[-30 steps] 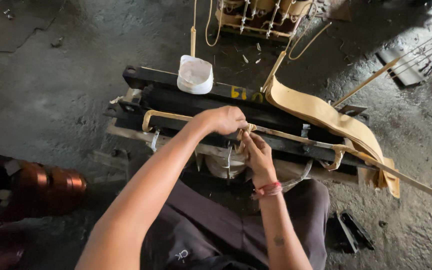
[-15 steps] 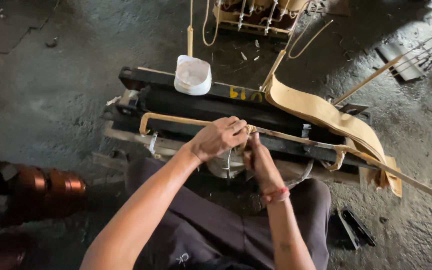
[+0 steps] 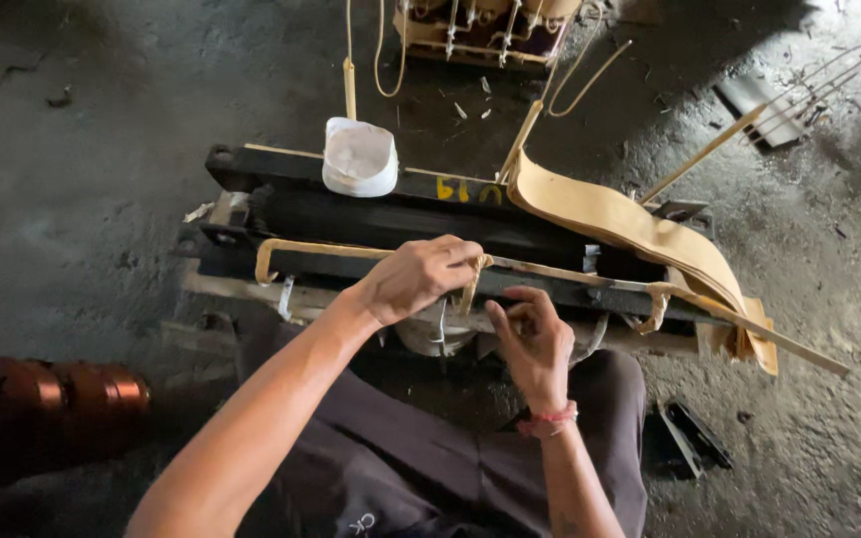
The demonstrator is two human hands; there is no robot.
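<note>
Gripping a tan tape point(image 3: 470, 289) at the frame's centre, the left hand point(image 3: 421, 277) was closed around it where it wrapped the paper-covered bar point(image 3: 351, 251). The right hand point(image 3: 533, 339) sat at 5 o'clock of the left, fingers loosely curled, holding nothing discernible. One white cup point(image 3: 359, 157) stood on the black core point(image 3: 391, 204) at 11 o'clock. One yellow marking showed at 12 o'clock. One stack of tan sheets point(image 3: 640, 234) lay at 2 o'clock. Two copper coils point(image 3: 72, 394) rested at 8 o'clock.

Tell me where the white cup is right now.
In the head view, the white cup sits upper left of centre on the black metal frame, beyond the left hand and left of the tan paper strips.
</note>
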